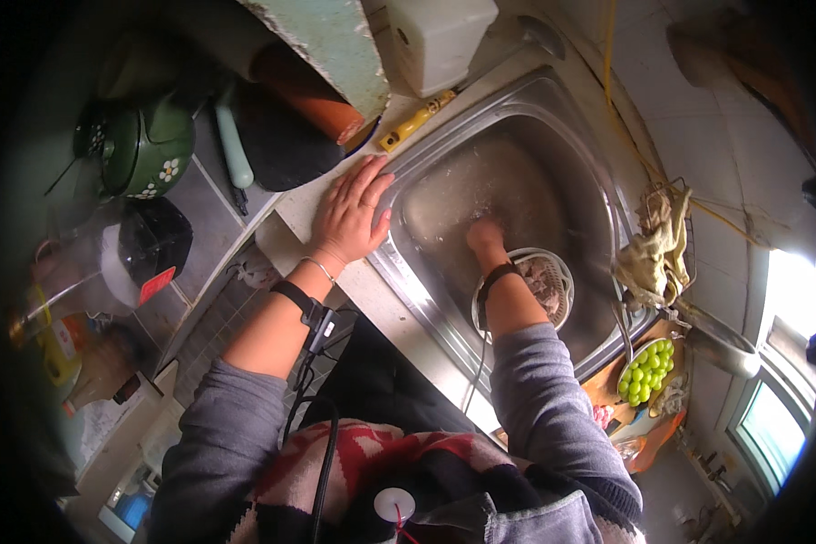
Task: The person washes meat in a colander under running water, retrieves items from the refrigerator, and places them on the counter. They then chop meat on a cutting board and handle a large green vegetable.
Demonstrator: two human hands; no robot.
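Observation:
My left hand [353,207] lies palm down on the pale countertop [401,299] at the sink's near-left edge, thumb apart and nothing in its grip. My right hand [485,234] reaches into cloudy water [479,180] in a stainless steel sink [418,292]. Its fingers are under the surface, so what they touch or hold is hidden. A white plastic colander [568,282] with pieces of meat [542,282] stands in the sink, partly covered by my right forearm.
A yellow-handled utensil [415,122] lies behind the sink near a white container [442,41]. A cloth [656,238] hangs at the right rim beside the faucet [625,326]. Green grapes [646,370] sit in a bowl at right. At left stand a green flowered pot [149,149] and a mint-green handle [231,143].

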